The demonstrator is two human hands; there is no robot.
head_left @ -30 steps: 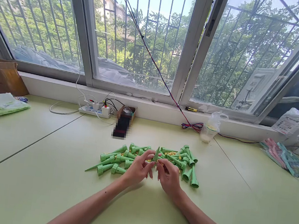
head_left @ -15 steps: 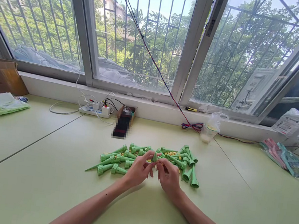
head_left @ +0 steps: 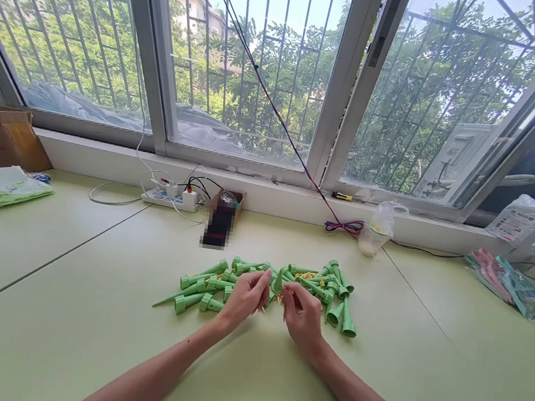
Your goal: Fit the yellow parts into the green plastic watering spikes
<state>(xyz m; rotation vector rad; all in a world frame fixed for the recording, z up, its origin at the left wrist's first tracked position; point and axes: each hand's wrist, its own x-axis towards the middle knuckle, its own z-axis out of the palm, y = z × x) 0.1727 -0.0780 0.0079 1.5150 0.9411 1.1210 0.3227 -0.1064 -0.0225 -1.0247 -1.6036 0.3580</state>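
Over the middle of a heap of green plastic watering spikes (head_left: 192,301), both hands work close together. My left hand (head_left: 245,297) is closed, thumb against curled fingers; whatever it pinches is hidden. Facing it, my right hand (head_left: 303,312) is closed too, its thumb and forefinger pressed together on something too small to make out. One green pointed cone (head_left: 278,282) shows between the two hands, beside the right fingertips; whether it is held or lies in the heap I cannot tell. Small yellow pieces (head_left: 305,275) are scattered among the spikes, which are hollow with ribbed collars.
Along the window sill stand a power strip (head_left: 169,199) with cables, a small open box (head_left: 227,207) with a blurred dark item, and a bagged plastic cup (head_left: 374,235). Packaged items (head_left: 507,285) lie at right. A cardboard box (head_left: 0,137) and a plastic packet (head_left: 10,188) are at left.
My left hand has drawn slightly left, away from the right, and its fingers have curled in. The right hand has barely moved.
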